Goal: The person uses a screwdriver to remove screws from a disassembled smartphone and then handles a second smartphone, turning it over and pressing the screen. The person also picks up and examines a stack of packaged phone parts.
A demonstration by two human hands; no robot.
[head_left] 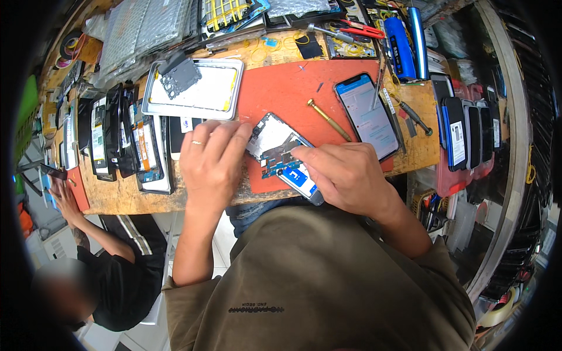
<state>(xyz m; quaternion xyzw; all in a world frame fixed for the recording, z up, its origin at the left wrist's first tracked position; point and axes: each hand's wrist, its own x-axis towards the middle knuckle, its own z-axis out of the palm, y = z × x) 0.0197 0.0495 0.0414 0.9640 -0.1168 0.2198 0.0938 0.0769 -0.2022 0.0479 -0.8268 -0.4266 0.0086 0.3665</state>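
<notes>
My left hand (211, 161), fingers curled together, grips the upper left edge of a disassembled phone (270, 130) on the orange mat (269, 82). A dark circuit board (274, 167) lies across the phone's middle, above a blue-and-white battery part (303, 180). My right hand (342, 172) is closed in a pinch at the board's right end; what is between its fingertips is too small to name. A brass screwdriver (326, 117) lies just beyond, beside an upright-oriented lit smartphone (366, 117) lying face up. A white tray (222, 76) holding dark flat pieces sits at the back left.
Stacked phones crowd the left (105, 134) and right (459, 134). Bubble wrap (134, 41), red pliers (363, 29), blue cylinders (397, 47) and tools (413, 117) line the bench. A co-worker in a black shirt (126, 292) works at the lower left, one hand on the bench.
</notes>
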